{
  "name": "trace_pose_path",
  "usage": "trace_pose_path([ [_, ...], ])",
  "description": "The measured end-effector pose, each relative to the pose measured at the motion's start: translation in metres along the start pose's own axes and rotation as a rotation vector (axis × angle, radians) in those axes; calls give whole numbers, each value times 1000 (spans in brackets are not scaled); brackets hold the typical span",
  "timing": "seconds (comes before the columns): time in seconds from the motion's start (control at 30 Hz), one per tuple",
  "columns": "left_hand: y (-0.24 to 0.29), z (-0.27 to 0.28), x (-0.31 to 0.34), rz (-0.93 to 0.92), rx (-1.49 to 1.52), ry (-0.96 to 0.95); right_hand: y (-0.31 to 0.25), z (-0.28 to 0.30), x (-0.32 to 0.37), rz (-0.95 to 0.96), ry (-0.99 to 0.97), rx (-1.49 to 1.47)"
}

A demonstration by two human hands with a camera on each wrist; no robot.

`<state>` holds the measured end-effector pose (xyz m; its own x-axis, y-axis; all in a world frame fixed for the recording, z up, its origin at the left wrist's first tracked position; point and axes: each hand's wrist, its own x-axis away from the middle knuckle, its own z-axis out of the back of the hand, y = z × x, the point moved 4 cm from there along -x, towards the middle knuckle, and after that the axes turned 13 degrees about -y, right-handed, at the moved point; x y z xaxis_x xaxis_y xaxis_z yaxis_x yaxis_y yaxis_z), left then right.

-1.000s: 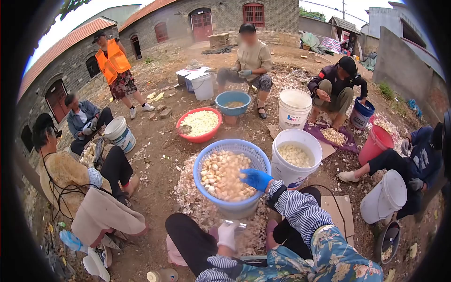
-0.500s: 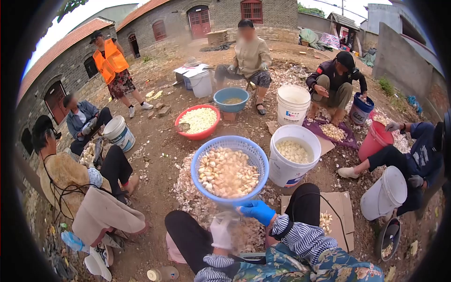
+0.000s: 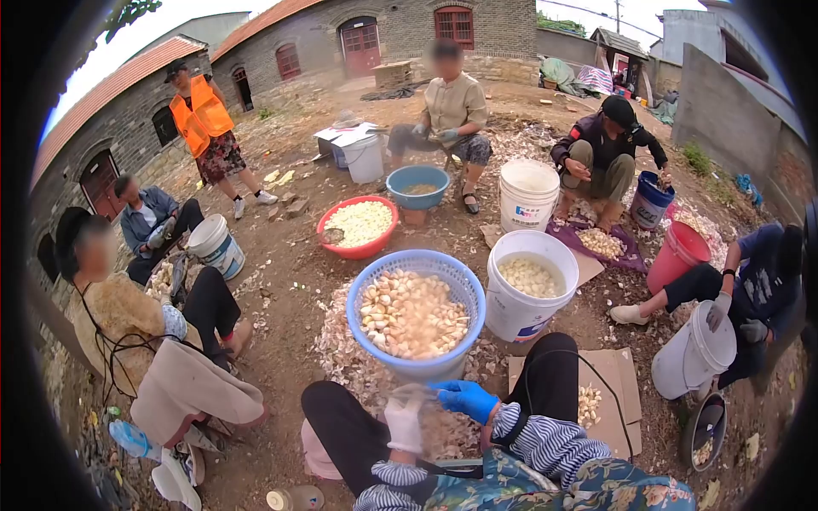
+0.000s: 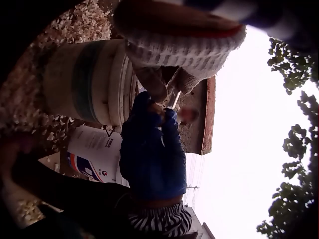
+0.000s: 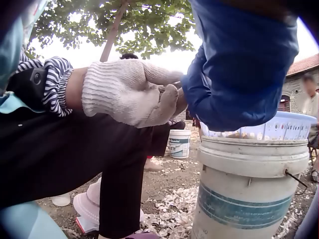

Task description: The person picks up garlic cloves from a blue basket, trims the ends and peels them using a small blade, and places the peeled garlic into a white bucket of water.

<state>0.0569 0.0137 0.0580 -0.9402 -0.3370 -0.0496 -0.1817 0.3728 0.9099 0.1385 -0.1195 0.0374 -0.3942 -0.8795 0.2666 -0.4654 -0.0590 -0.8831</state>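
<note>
My left hand (image 3: pixel 403 423), in a white knit glove, is raised over my lap and grips a small knife (image 4: pixel 174 100), its narrow metal blade showing in the left wrist view. Against it, the blue-gloved right hand (image 3: pixel 467 398) pinches a tan garlic clove (image 4: pixel 157 108), mostly hidden by the fingers. The two hands meet just in front of a blue plastic basket (image 3: pixel 478 298) with many unpeeled garlic cloves (image 3: pixel 413 315) inside. In the right wrist view the basket sits on top of a white bucket (image 5: pixel 249 162).
Right of the basket stands a white bucket (image 3: pixel 503 312) of peeled cloves in water. Beyond are a red basin (image 3: pixel 388 230) of peeled garlic and a blue basin (image 3: pixel 417 200). Cardboard (image 3: pixel 626 375) with some cloves lies by my right knee. Several people sit around; one stands.
My right hand has come from the basket's cloves back to my left hand, which has risen from the lap. Over the last half second both stay together.
</note>
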Motion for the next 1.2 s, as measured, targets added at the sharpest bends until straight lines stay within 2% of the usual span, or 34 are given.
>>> trace_pose_path([
  [0.1, -12, 0, -2, -37, -40, -20, 10, 2, 0, -21, -32, -92],
  [0.13, -9, -4, 0, 42, 12, -8, 9, 2, 1, 37, -45, -141],
  [0.2, 2, -9, -1, 50, 48, -29, 9, 2, 1, 117, -69, -262],
  [0.27, 6, -9, -2, 84, 125, -47, -4, -2, 5, 113, -31, -277],
  [0.33, 1, -5, -1, 86, 264, -35, 8, 11, -3, 105, -7, -327],
  [0.37, -1, -2, -1, 107, 299, -6, 6, 11, -5, 173, -43, -405],
  [0.43, -12, 9, -4, 34, 263, 2, 3, 14, -3, 196, -35, -412],
  [0.5, -9, 9, -1, 44, 188, -8, 7, 20, -2, 99, -15, -466],
  [0.57, -1, 1, 2, 25, 121, -16, 9, 17, 0, 89, -8, -487],
  [0.7, 5, -2, 2, 5, -75, -46, 9, 16, -6, 147, -40, -481],
  [0.8, 10, -13, 7, -24, -26, -78, 14, 14, -6, 127, -73, -460],
  [0.9, 1, -15, 6, -83, -106, -122, 22, 19, -7, 57, 110, -393],
  [1.03, -2, -12, 8, -75, -261, -119, 19, 18, -4, 29, 96, -239],
  [1.13, -23, 5, 1, 42, 63, 8, 7, 6, 2, 24, 67, -269],
  [1.2, -36, 14, 2, 108, 143, 80, 27, 18, -3, 7, -8, -273],
])
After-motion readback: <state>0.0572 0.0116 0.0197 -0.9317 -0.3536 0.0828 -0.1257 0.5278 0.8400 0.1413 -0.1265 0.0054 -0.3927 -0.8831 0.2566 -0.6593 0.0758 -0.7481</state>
